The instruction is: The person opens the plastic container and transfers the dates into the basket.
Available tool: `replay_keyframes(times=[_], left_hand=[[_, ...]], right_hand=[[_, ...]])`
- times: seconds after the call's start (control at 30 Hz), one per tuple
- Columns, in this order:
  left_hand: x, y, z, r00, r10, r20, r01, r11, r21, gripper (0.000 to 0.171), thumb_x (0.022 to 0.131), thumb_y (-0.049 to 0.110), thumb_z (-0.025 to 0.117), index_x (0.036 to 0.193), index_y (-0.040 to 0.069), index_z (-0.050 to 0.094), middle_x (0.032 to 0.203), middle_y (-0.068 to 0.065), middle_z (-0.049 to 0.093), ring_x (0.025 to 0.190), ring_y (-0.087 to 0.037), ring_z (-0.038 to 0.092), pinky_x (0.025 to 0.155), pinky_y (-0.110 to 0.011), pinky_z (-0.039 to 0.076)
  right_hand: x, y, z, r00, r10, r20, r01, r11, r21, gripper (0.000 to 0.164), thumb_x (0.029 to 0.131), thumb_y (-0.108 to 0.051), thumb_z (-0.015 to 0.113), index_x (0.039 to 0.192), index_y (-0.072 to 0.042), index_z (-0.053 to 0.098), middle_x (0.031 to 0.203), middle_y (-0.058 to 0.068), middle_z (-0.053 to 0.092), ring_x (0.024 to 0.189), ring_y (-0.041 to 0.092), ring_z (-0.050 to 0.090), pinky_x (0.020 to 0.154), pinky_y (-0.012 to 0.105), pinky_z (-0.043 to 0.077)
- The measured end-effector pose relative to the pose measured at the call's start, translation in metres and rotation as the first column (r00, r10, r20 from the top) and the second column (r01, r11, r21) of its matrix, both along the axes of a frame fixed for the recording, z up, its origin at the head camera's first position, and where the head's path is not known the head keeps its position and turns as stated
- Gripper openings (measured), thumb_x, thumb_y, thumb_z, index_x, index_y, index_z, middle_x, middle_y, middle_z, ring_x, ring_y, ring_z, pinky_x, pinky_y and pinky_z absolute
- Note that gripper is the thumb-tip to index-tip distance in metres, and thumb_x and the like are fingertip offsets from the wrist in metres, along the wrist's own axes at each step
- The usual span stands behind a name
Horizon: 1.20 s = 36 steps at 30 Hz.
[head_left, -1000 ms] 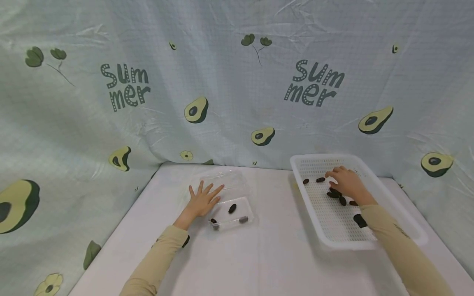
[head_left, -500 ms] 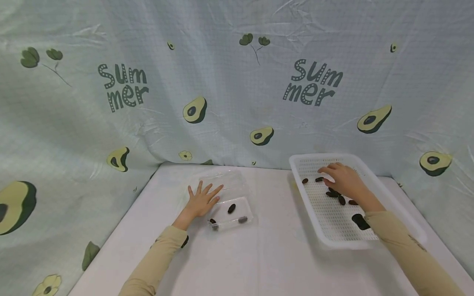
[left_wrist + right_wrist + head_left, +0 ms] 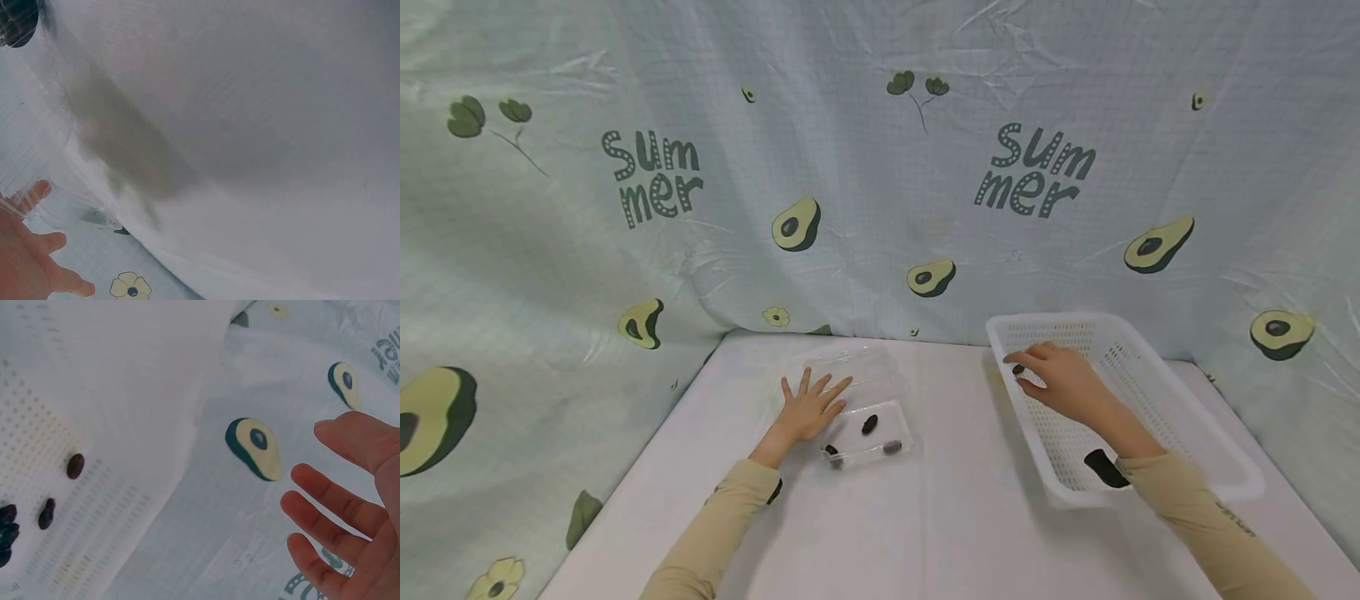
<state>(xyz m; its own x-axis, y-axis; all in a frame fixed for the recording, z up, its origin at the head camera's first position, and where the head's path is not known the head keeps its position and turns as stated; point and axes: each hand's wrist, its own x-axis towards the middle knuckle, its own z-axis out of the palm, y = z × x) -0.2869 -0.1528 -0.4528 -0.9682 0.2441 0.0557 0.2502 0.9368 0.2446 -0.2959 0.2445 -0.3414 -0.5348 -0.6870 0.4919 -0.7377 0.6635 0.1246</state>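
My left hand [image 3: 805, 414], fingers spread and straight, rests on a clear plastic clamshell box [image 3: 891, 408] with its lid folded back. Inside lie one dark oval date [image 3: 869, 425] and a few more along the front wall. In the left wrist view, the box's edge [image 3: 81, 219] overlaps my fingers. My right hand [image 3: 1063, 383] is over the left side of a white perforated basket [image 3: 1052, 492], thumb and fingers apart around a date [image 3: 1018, 368]. The right wrist view shows this hand [image 3: 350, 519] holding nothing, with dates [image 3: 75, 466] lying in the basket.
A pale cloth [image 3: 865, 167] printed with avocados and lettering hangs behind and at the sides. White covering lies over the table [image 3: 955, 517] between box and basket. More dates [image 3: 7, 534] sit clustered in the basket, hidden by my right hand in the head view.
My right hand has moved left across the basket, from above the date cluster to the date by the left wall. My left hand stays on the box.
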Motion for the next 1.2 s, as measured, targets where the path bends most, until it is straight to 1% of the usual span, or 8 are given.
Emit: replay_keyframes(times=[0.27,0.57,0.73,0.77,0.8,0.97,1.0,1.2], left_hand=[[0.000,-0.001,0.000,1.000,0.011,0.012,-0.011,1.000,-0.019,0.047,0.095,0.042,0.032,0.140,0.029,0.028,0.144,-0.015,0.030,0.134,-0.047,0.006,0.095,-0.072,-0.005],[0.001,0.001,0.002,1.000,0.002,0.004,-0.002,1.000,-0.008,0.047,0.095,0.042,0.031,0.140,0.027,0.030,0.143,-0.015,0.031,0.134,-0.048,0.006,0.095,-0.072,-0.003],[0.001,-0.003,-0.003,1.000,-0.011,-0.016,0.012,0.998,0.069,0.049,0.094,0.051,0.027,0.139,0.033,0.029,0.143,-0.017,0.032,0.134,-0.048,0.005,0.094,-0.072,-0.009],[-0.004,-0.006,-0.012,0.999,-0.021,-0.047,0.024,0.997,0.074,0.050,0.093,0.054,0.022,0.140,0.037,0.025,0.144,-0.015,0.031,0.134,-0.048,0.003,0.093,-0.072,-0.011],[-0.004,-0.007,-0.013,0.998,-0.025,-0.054,0.029,0.996,0.081,0.050,0.092,0.056,0.021,0.139,0.039,0.024,0.143,-0.016,0.031,0.134,-0.049,0.003,0.092,-0.073,-0.011],[-0.006,-0.005,-0.013,0.998,-0.020,-0.053,0.023,0.998,0.063,0.048,0.094,0.050,0.027,0.140,0.035,0.026,0.143,-0.017,0.031,0.133,-0.049,0.003,0.093,-0.072,-0.011],[-0.001,-0.002,-0.004,1.000,-0.009,-0.024,0.010,0.998,0.055,0.047,0.094,0.046,0.031,0.139,0.032,0.030,0.142,-0.018,0.032,0.133,-0.049,0.006,0.095,-0.072,-0.008],[0.000,0.003,0.000,1.000,0.029,-0.010,-0.029,0.999,-0.040,0.046,0.095,0.041,0.032,0.140,0.028,0.029,0.143,-0.015,0.031,0.134,-0.047,0.007,0.096,-0.072,-0.001]], right_hand=[[0.016,-0.030,-0.001,0.999,0.049,-0.020,-0.049,0.999,-0.013,0.034,0.070,-0.013,0.074,0.102,-0.015,0.063,0.082,0.000,0.062,0.069,0.015,0.056,0.054,0.026,0.042],[0.030,-0.075,-0.018,0.996,0.094,0.010,-0.094,0.996,0.011,0.034,0.072,-0.018,0.073,0.104,-0.016,0.062,0.086,-0.003,0.060,0.072,0.011,0.053,0.056,0.022,0.041],[0.038,-0.103,-0.030,0.996,0.076,0.044,-0.078,0.996,0.047,0.031,0.074,-0.022,0.071,0.103,-0.015,0.062,0.089,-0.002,0.061,0.078,0.013,0.055,0.059,0.024,0.043],[0.038,-0.109,-0.033,0.996,0.067,0.055,-0.070,0.996,0.053,0.030,0.075,-0.022,0.071,0.103,-0.016,0.062,0.089,-0.003,0.061,0.079,0.013,0.055,0.059,0.024,0.043],[0.039,-0.114,-0.035,0.995,0.061,0.073,-0.065,0.996,0.059,0.030,0.075,-0.023,0.070,0.103,-0.016,0.062,0.090,-0.003,0.061,0.080,0.013,0.055,0.060,0.024,0.044],[0.032,-0.139,-0.052,0.991,0.057,0.119,-0.066,0.995,0.076,0.027,0.076,-0.022,0.070,0.102,-0.016,0.063,0.090,-0.003,0.060,0.080,0.012,0.053,0.060,0.023,0.043],[0.030,-0.143,-0.055,0.991,0.061,0.119,-0.071,0.994,0.082,0.026,0.076,-0.022,0.070,0.101,-0.017,0.063,0.090,-0.003,0.060,0.081,0.012,0.053,0.061,0.023,0.043],[0.012,-0.166,-0.073,0.987,0.122,0.107,-0.136,0.981,0.141,0.025,0.078,-0.023,0.069,0.102,-0.020,0.062,0.095,-0.003,0.059,0.087,0.013,0.053,0.067,0.026,0.046]])
